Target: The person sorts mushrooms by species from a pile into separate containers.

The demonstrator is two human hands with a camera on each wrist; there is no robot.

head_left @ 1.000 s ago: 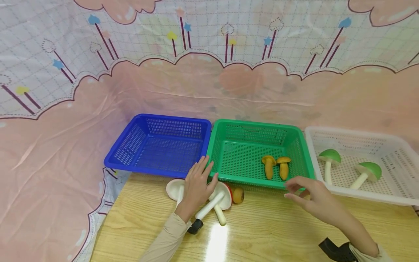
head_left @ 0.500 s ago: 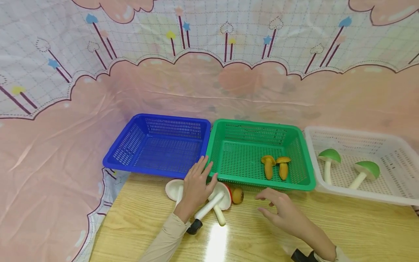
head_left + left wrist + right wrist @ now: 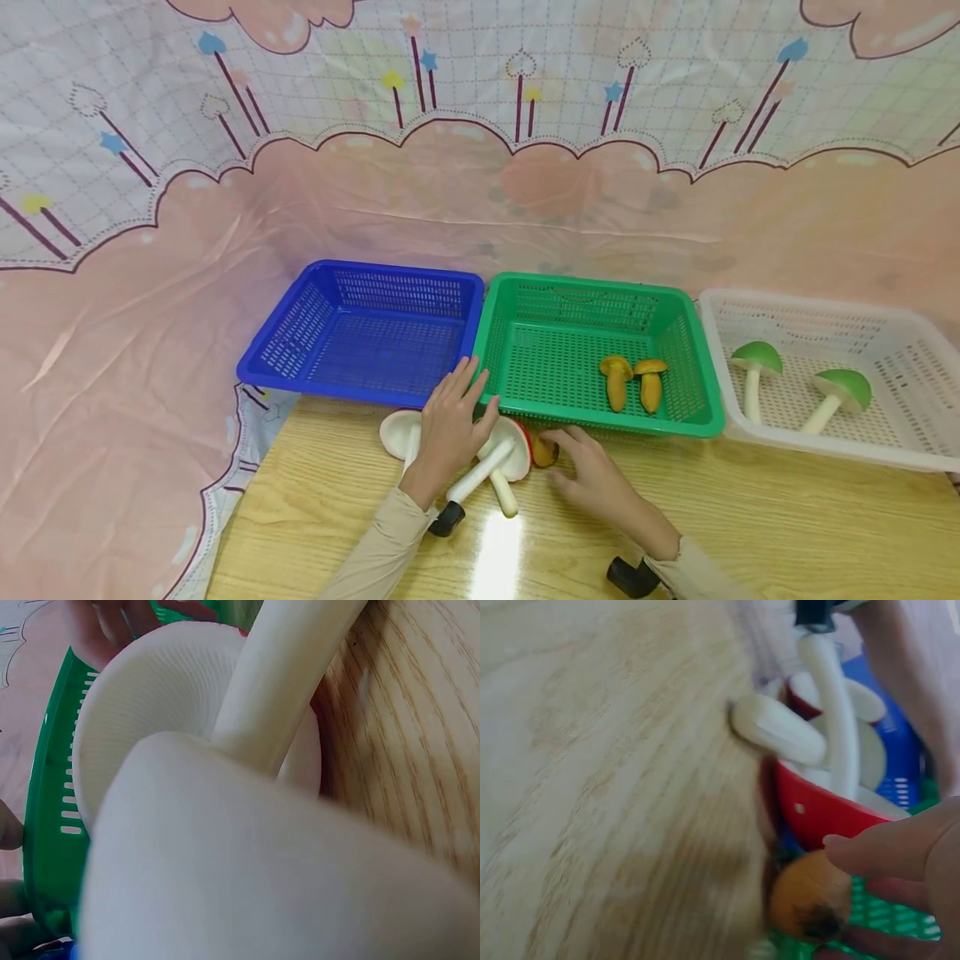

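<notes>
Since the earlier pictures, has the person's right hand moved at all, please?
Yes. The right hand has moved left along the green basket, from its right front corner to the small brown mushroom.
</notes>
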